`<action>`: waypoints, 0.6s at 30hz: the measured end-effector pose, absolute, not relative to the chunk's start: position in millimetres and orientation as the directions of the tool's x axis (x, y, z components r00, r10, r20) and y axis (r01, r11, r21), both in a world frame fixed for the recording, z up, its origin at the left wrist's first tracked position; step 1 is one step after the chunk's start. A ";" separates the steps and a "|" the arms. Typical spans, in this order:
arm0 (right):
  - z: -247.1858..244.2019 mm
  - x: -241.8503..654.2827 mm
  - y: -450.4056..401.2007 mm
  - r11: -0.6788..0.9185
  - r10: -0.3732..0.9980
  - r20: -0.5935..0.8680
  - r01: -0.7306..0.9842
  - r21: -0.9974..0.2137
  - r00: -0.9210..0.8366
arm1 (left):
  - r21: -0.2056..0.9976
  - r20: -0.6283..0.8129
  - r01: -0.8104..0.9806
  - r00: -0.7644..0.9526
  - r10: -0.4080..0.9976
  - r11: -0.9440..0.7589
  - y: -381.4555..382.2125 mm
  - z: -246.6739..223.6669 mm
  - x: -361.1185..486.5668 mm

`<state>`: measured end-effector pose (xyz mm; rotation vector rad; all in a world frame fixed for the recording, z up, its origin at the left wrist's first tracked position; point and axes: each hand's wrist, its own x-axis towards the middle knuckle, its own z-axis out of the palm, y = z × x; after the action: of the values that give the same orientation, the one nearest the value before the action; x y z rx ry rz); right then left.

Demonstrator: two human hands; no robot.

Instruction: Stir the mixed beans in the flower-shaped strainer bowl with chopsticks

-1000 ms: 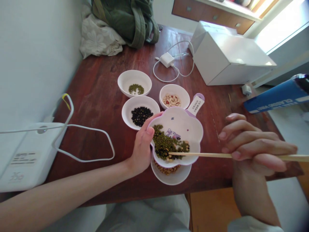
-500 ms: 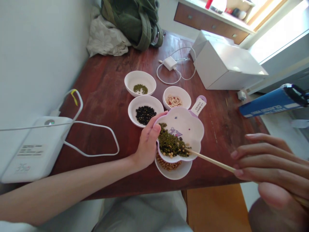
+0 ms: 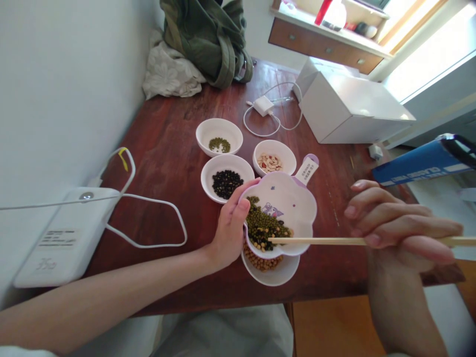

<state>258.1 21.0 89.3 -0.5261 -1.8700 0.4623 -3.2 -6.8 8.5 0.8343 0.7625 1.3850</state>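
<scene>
My left hand [image 3: 231,225] grips the left rim of a flower-shaped bowl [image 3: 297,198], tilted above the table. Green beans [image 3: 262,220] with some black and yellow ones lie at its lower left. Closed around a wooden chopstick [image 3: 327,241], my right hand [image 3: 394,223] is at the right; the chopstick's tip touches the beans. Under the flower-shaped bowl, partly covered, stands a bowl [image 3: 275,278] of yellow-brown beans. Behind are white bowls with black beans [image 3: 226,183], a few green beans [image 3: 220,145] and pale nut pieces [image 3: 269,162].
A white power bank [image 3: 55,248] with a looped cable lies at the left. At the back are a green bag [image 3: 208,44], a pale cloth [image 3: 171,72], a charger [image 3: 263,105] and a white box [image 3: 345,99]. A blue container [image 3: 420,161] stands at the right edge.
My right hand has turned and risen slightly, bringing the chopstick nearly level. Its tip has shifted left and down in the beans. The whole view has moved slightly.
</scene>
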 end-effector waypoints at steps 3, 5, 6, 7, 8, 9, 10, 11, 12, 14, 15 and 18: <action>81.6 262.4 39.2 0.840 0.516 0.765 0.051 -0.541 -0.386 | 0.844 0.022 -0.537 0.065 0.998 0.016 -7.2 9.2 -2.9; 77.3 263.3 42.7 0.840 0.499 0.749 0.031 -0.541 -0.435 | 0.837 0.013 -0.547 0.067 0.998 0.026 -7.7 9.6 -2.7; 75.7 263.7 42.2 0.839 0.493 0.739 0.026 -0.543 -0.458 | 0.834 0.006 -0.552 0.067 0.998 0.031 -8.0 9.8 -2.6; 74.5 264.3 40.7 0.839 0.484 0.730 0.021 -0.543 -0.482 | 0.831 0.000 -0.555 0.067 0.998 0.037 -8.2 10.0 -2.4; 73.7 265.2 38.5 0.838 0.481 0.722 0.018 -0.546 -0.498 | 0.830 -0.005 -0.557 0.068 0.998 0.042 -8.5 10.4 -2.2; 73.1 266.2 36.0 0.835 0.483 0.714 0.020 -0.550 -0.507 | 0.829 -0.010 -0.558 0.069 0.998 0.047 -8.7 10.9 -2.1; 72.5 267.4 33.6 0.832 0.488 0.708 0.026 -0.554 -0.510 | 0.829 -0.012 -0.557 0.071 0.997 0.050 -8.9 11.4 -1.9; 72.0 268.5 31.4 0.828 0.498 0.703 0.037 -0.560 -0.508 | 0.830 -0.013 -0.556 0.073 0.997 0.052 -9.1 12.0 -1.7; 71.4 269.4 29.6 0.824 0.506 0.698 0.047 -0.564 -0.507 | 0.831 -0.013 -0.554 0.073 0.997 0.052 -9.2 12.4 -1.6; 70.1 270.5 27.2 0.817 0.524 0.691 0.065 -0.572 -0.499 | 0.837 -0.013 -0.546 0.068 0.998 0.048 -9.2 12.5 -1.6; 69.6 270.8 26.5 0.821 0.518 0.693 0.062 -0.568 -0.501 | 0.841 -0.013 -0.539 0.063 0.998 0.045 -9.2 12.1 -1.7; 69.7 271.8 25.6 0.783 0.576 0.667 0.085 -0.616 -0.472 | 0.854 -0.010 -0.519 0.056 0.998 0.038 -9.4 9.1 -2.4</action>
<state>271.8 25.6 69.7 -0.4949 -2.0014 0.6360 -2.4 -9.4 9.1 0.8062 0.7768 1.3647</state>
